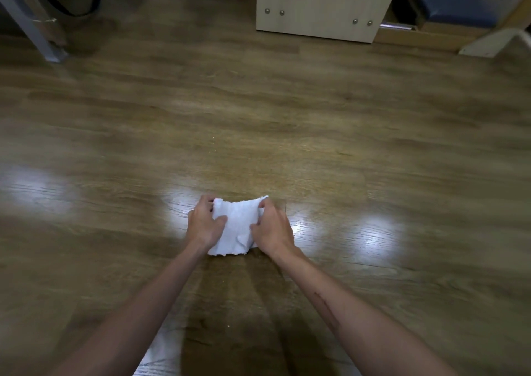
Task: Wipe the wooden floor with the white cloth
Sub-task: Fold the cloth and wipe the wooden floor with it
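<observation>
So we've got both arms stretched out over the wooden floor (258, 117), and the white cloth (236, 226) sits bunched up flat on the boards, roughly at 6 o'clock from the middle of the view. Our left hand (204, 224) grips its left edge, fingers curled over the far corner and thumb pressed on top. Our right hand (273, 226) does the same on the right edge, fingers wrapped around the far side, thumb on the cloth. So both hands are clenched on it, one per side, with the cloth between them.

Bright light patches shine on the floor at 9 and 3 o'clock of the cloth. Up at 1 o'clock there's a pale cabinet (321, 5) with metal studs, and at 11 o'clock a grey metal leg (31, 28).
</observation>
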